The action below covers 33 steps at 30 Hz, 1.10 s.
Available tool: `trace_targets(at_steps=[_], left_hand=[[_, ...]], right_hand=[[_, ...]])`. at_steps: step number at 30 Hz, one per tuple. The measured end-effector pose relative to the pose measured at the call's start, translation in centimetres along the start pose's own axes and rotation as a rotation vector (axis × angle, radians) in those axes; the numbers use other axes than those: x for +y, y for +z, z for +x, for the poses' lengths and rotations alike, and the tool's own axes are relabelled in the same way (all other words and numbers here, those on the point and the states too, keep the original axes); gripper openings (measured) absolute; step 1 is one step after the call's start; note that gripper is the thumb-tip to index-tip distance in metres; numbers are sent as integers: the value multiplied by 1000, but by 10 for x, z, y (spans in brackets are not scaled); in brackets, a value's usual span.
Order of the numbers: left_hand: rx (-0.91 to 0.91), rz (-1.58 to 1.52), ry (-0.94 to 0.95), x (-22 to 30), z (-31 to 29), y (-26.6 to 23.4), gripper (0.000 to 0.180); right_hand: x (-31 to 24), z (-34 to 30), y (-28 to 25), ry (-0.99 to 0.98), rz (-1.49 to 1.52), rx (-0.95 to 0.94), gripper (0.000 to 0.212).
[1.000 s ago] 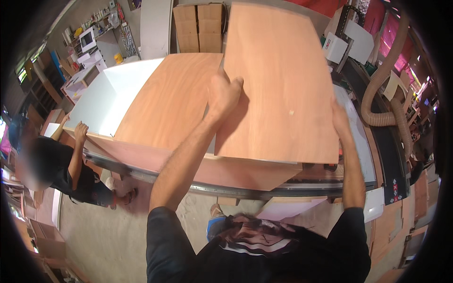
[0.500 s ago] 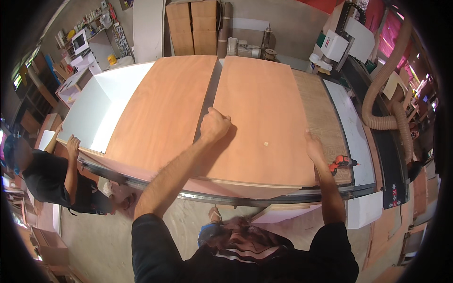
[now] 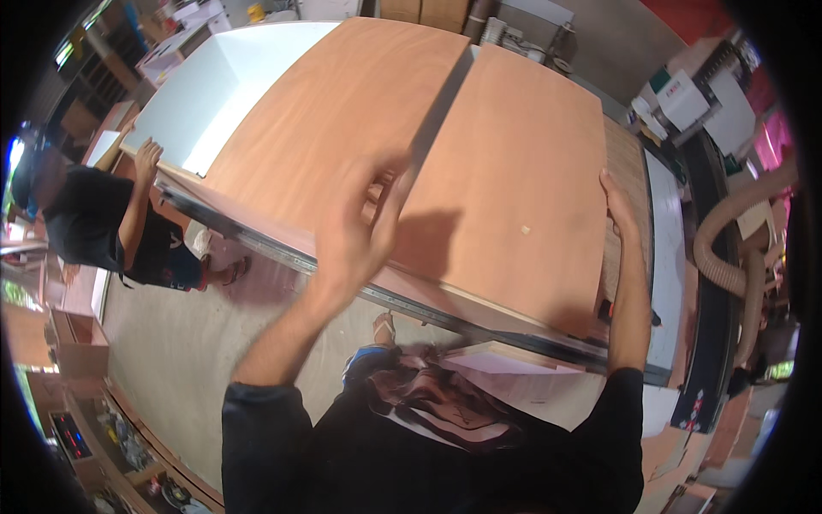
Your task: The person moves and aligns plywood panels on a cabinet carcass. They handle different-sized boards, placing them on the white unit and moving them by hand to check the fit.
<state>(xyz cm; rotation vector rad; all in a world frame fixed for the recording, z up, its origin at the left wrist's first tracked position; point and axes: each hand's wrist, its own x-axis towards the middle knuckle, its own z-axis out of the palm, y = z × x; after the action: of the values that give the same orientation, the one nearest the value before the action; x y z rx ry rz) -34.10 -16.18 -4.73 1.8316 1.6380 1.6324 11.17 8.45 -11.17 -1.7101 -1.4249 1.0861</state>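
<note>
Tan wooden panel (image 3: 514, 163) lies between the person's left hand (image 3: 353, 244), raised and loosely spread, and right hand (image 3: 622, 206), at its outer edge, perhaps steadying it; whether that one pinches, I can't tell.

Good, even light across the plywood panel (image 3: 531, 163), and there's a soft-edged shadow (image 3: 435, 240) on it, just right of the left grip (image 3: 364, 227), itself badly blurred! Over to the white box interior (image 3: 248, 94), almost glaring. Bright patches (image 3: 65, 50) burn along the left rim; pink cloth (image 3: 772, 141) glows on the right. Black corners all round, the metal rail (image 3: 278, 257) bowing through the fisheye, clutter (image 3: 120, 437) at lower left gone mushy.
</note>
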Motion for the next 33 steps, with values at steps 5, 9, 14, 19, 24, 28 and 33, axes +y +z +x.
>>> trace_targets(at_steps=[5, 9, 14, 19, 24, 28, 33], left_hand=[[189, 77, 134, -26, -104, 10, 39], [197, 210, 127, -70, -123, 26, 49], [290, -48, 40, -95, -127, 27, 52], [350, -165, -33, -101, -128, 28, 51], [305, -145, -3, -104, -126, 25, 51], [218, -57, 23, -107, -124, 17, 56], [220, 19, 184, -108, -117, 12, 58]], right_hand=[[9, 98, 10, -146, 32, 158, 67], [23, 117, 13, -250, 135, 124, 64], [21, 114, 15, -165, 167, 141, 62], [16, 109, 22, -128, 197, 147, 61], [4, 89, 25, -117, 153, 127, 59], [-9, 74, 24, -181, -9, 122, 58], [-20, 72, 27, -218, -218, 221, 54]])
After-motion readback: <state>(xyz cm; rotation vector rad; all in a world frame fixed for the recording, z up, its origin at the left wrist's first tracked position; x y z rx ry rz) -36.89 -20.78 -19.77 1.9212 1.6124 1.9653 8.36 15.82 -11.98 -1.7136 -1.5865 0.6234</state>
